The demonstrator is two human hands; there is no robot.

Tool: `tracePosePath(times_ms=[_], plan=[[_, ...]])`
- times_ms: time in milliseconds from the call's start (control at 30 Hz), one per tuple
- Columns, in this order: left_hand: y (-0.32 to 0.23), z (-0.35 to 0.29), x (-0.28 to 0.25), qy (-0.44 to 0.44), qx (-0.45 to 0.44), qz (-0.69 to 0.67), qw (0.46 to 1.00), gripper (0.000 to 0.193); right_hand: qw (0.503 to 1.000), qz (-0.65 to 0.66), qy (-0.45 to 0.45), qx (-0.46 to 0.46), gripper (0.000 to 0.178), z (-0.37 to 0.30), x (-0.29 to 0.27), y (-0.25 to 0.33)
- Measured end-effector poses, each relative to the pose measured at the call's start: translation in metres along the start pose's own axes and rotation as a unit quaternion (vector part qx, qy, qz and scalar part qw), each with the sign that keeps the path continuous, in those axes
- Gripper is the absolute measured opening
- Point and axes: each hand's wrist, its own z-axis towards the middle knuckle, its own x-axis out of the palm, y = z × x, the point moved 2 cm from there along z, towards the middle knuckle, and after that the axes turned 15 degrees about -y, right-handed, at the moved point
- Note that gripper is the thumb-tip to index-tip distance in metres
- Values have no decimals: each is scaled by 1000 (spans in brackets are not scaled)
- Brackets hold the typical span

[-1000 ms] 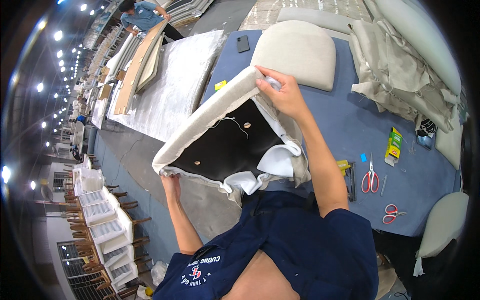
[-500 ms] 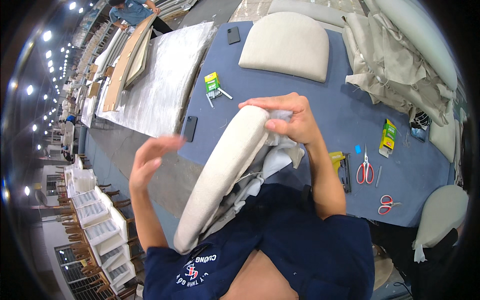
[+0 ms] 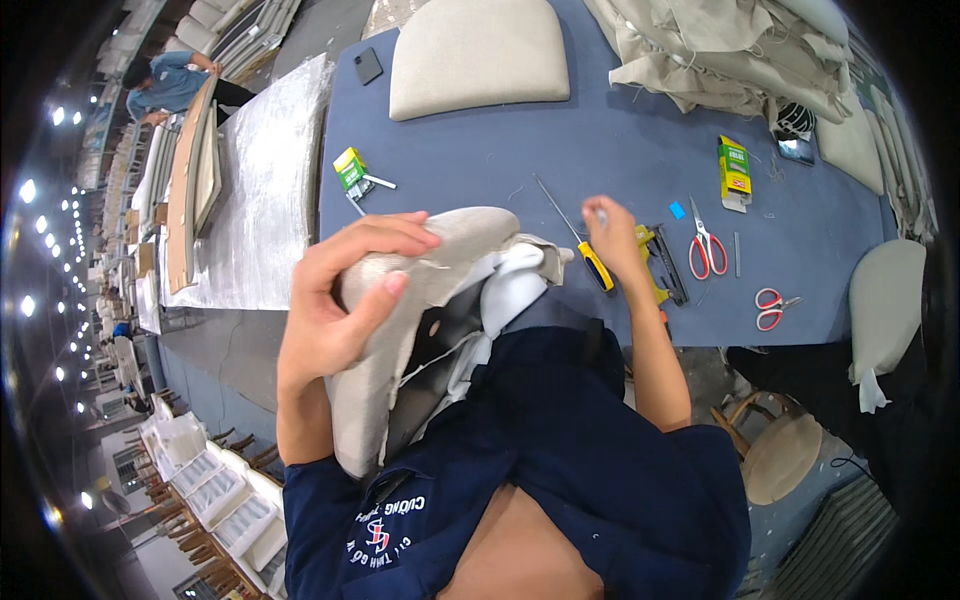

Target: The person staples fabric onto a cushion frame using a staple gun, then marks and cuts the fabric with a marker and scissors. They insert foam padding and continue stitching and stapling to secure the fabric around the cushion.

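My left hand (image 3: 345,285) grips the rounded edge of a beige fabric-covered cushion pad (image 3: 465,230), thumb on the near face and fingers over the far side. The pad stands tilted against my front, its dark underside and loose fabric edges towards me. White lining (image 3: 515,290) and a loose thread hang from it. My right hand (image 3: 615,240) is off the pad, over the table, its curled fingers slightly smeared. Beside it lie a yellow-handled screwdriver (image 3: 595,265) and a yellow staple gun (image 3: 660,265), partly behind my wrist; whether it touches either I cannot tell.
On the blue table (image 3: 450,165) lie a finished beige pad (image 3: 480,60), a black phone (image 3: 368,66), two staple boxes (image 3: 352,172), two red-handled scissors (image 3: 708,250) and piled fabric (image 3: 700,50). A co-worker (image 3: 170,85) handles boards at far left. A stool (image 3: 785,460) stands lower right.
My left hand has come from the air onto the pad. The right hand has let go of the pad and moved right. The pad has turned, showing more underside; the view has shifted.
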Motion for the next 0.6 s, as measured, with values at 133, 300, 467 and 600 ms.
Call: tracePosePath(times_ms=[133,300,467,600], plan=[[11,-6,-17,-56,-22,62,996,23,927,-323,190,-19,35,-56,29,-30],[32,10,-42,-55,-17,-3,998,37,911,-336,234,43,46,-56,45,-61],[55,-4,-51,-93,-70,-87,989,53,979,127,137,84,28,-10,19,67],[60,0,-56,-105,-104,-77,986,54,920,385,-49,-52,30,1,-27,198]])
